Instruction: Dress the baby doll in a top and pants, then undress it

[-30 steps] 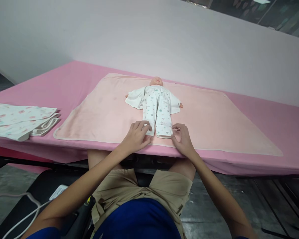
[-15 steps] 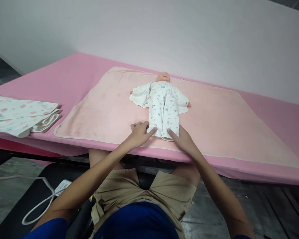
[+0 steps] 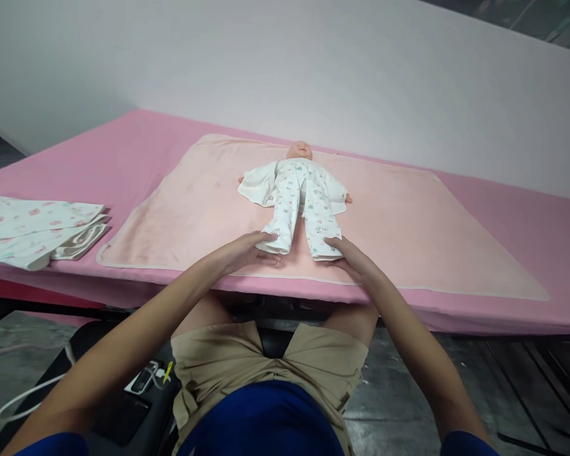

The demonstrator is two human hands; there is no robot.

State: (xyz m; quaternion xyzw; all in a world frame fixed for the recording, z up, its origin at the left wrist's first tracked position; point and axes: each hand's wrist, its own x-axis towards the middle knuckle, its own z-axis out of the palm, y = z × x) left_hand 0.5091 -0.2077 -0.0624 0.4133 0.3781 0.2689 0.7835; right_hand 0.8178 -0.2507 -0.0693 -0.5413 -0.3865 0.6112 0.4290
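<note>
A pink sheet (image 3: 522,202) is covering the tabletop (image 3: 104,158) and hanging over its six o'clock edge. Across the middle a peach blanket (image 3: 418,234) with a pale border is lying spread, its near corners pointing toward eight and four o'clock. A clothed doll (image 3: 297,180) is resting on it, head toward twelve. At nine o'clock, folded printed cloths (image 3: 31,221) are lying just beside the blanket, a strip of pink showing between.
</note>
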